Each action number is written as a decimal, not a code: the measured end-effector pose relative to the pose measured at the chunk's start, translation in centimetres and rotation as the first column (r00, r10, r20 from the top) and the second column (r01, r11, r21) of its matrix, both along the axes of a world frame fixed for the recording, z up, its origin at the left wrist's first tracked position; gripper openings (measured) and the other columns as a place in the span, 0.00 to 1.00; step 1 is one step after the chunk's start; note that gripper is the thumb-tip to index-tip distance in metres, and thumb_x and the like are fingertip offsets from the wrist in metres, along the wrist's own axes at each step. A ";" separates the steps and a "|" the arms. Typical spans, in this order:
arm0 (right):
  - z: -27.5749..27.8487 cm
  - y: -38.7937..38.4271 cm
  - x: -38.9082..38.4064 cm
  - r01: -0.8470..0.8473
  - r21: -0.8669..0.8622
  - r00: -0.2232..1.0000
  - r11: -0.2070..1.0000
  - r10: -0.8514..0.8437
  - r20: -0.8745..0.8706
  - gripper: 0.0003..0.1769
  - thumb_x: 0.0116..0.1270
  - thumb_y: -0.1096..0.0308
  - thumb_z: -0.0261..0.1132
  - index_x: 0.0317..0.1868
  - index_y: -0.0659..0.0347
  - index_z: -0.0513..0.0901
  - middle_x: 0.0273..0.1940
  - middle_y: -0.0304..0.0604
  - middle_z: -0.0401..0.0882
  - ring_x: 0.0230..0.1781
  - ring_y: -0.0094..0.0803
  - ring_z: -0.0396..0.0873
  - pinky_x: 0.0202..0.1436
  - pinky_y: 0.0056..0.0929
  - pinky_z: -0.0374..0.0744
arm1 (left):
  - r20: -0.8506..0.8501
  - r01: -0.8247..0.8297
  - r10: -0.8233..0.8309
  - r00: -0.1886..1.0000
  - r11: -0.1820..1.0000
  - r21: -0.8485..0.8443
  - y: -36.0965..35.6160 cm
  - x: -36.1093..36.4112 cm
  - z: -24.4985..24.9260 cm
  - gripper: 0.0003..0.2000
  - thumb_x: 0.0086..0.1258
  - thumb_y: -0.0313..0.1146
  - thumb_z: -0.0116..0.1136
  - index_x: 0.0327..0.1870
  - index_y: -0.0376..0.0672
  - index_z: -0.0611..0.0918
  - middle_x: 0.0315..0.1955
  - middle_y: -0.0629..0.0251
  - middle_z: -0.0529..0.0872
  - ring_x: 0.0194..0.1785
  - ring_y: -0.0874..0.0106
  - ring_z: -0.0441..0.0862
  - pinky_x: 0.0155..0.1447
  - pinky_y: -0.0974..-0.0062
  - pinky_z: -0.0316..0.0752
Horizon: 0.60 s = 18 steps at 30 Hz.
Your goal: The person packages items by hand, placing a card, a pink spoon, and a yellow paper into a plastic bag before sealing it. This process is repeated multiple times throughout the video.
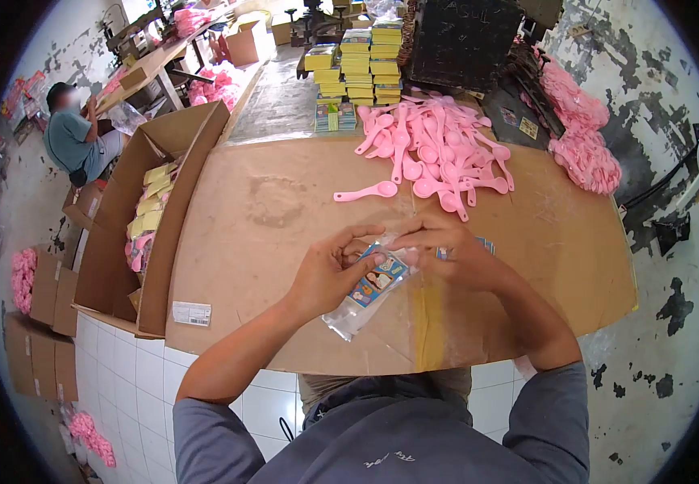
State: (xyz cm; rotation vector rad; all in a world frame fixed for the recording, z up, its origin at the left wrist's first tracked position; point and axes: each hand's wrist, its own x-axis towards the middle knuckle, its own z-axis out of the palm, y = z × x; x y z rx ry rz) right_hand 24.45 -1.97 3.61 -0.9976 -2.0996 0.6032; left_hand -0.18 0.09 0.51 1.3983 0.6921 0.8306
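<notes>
My left hand [331,273] is closed on a small blue printed card [379,279] and a clear plastic bag [351,319], its thumb lying across the card. The lower end of the bag hangs down toward the table's front edge. At the bag's upper end, the fingers of my right hand [456,255] pinch the plastic, slightly blurred. Beneath and beside the right hand, parts of other blue printed cards [487,245] show on the cardboard. Farther back lies a single pink measuring spoon [365,192], in front of a heap of pink spoons [446,153].
Cardboard covers the table [244,266]. Stacks of yellow-edged cards [357,64] stand at the back beside a black box [464,44]. A deep carton [176,242] of packed goods is on the left. Pink bundles [583,121] hang at right. Another person [75,133] sits at far left.
</notes>
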 end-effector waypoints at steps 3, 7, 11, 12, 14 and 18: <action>-0.7 2.7 3.5 0.345 0.003 0.936 0.939 -0.344 0.077 0.14 0.68 0.63 0.70 0.47 0.64 0.88 0.49 0.49 0.84 0.50 0.42 0.82 0.52 0.41 0.80 | 0.017 -0.056 0.057 0.998 0.995 -0.077 0.0 0.0 0.5 0.19 0.78 0.25 0.63 0.67 0.34 0.77 0.45 0.60 0.91 0.44 0.80 0.88 0.46 0.81 0.84; -2.8 5.3 7.7 0.558 0.454 0.649 0.695 -0.706 0.283 0.13 0.67 0.62 0.71 0.43 0.64 0.86 0.47 0.51 0.82 0.48 0.44 0.82 0.52 0.42 0.80 | 0.062 -0.051 0.057 0.996 0.994 -0.094 0.4 -0.2 0.5 0.18 0.78 0.26 0.63 0.66 0.34 0.78 0.45 0.61 0.91 0.43 0.81 0.88 0.45 0.81 0.84; -3.3 4.8 7.4 0.586 0.245 0.751 0.772 -0.631 0.192 0.11 0.67 0.66 0.71 0.44 0.64 0.85 0.44 0.49 0.82 0.43 0.43 0.82 0.49 0.40 0.80 | 0.094 -0.044 0.049 0.994 0.997 -0.061 0.4 0.0 0.0 0.19 0.78 0.27 0.63 0.66 0.34 0.78 0.46 0.61 0.92 0.43 0.80 0.88 0.46 0.81 0.84; -2.7 4.6 7.2 0.590 0.195 0.772 0.783 -0.618 0.146 0.11 0.67 0.67 0.71 0.45 0.64 0.85 0.44 0.48 0.82 0.43 0.42 0.83 0.49 0.39 0.81 | 0.113 -0.046 0.053 0.992 0.997 -0.062 0.4 0.0 0.0 0.19 0.78 0.27 0.63 0.66 0.34 0.78 0.46 0.61 0.92 0.43 0.80 0.88 0.46 0.81 0.84; -1.3 4.0 6.7 0.516 0.024 0.852 0.856 -0.516 0.089 0.11 0.68 0.69 0.71 0.47 0.65 0.85 0.45 0.47 0.84 0.44 0.38 0.83 0.49 0.36 0.81 | 0.102 -0.039 0.047 0.994 0.996 -0.080 0.4 -0.2 0.3 0.19 0.78 0.26 0.64 0.66 0.34 0.79 0.46 0.60 0.92 0.44 0.80 0.88 0.47 0.80 0.84; 2.8 0.9 4.1 0.181 -0.259 0.980 0.949 -0.195 -0.028 0.13 0.69 0.72 0.71 0.52 0.66 0.86 0.47 0.45 0.86 0.47 0.28 0.83 0.50 0.32 0.81 | 0.120 -0.028 0.044 0.992 0.991 -0.129 0.4 0.0 0.3 0.17 0.78 0.27 0.63 0.64 0.33 0.80 0.47 0.59 0.92 0.45 0.79 0.89 0.48 0.79 0.85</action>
